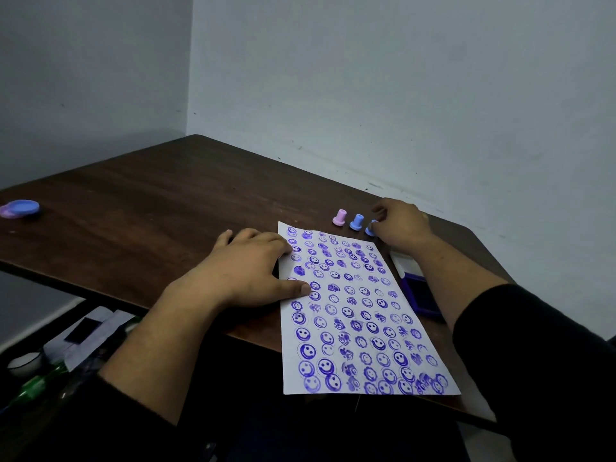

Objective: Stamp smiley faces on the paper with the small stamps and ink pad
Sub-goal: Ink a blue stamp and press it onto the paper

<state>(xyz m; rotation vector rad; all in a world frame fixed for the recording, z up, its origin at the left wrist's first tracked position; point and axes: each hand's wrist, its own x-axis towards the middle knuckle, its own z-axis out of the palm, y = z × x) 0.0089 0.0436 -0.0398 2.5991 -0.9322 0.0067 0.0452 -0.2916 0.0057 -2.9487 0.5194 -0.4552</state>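
A white paper (360, 315) covered with several rows of blue smiley prints lies on the dark wooden table (160, 201), its near end hanging over the front edge. My left hand (246, 268) rests flat on the paper's left edge, fingers spread. Beyond the paper's far edge stand a pink stamp (340, 217) and a blue stamp (356, 222). My right hand (400, 225) pinches a second blue stamp (371, 227) that stands beside them. The blue ink pad (421, 295) lies open to the right of the paper, partly hidden by my right forearm.
A round blue and purple lid or case (20, 209) sits at the table's far left. Walls close in behind and to the right of the table. Below the left edge, clutter lies on the floor: papers (86, 335), a green bottle (36, 385), a white cup (25, 361).
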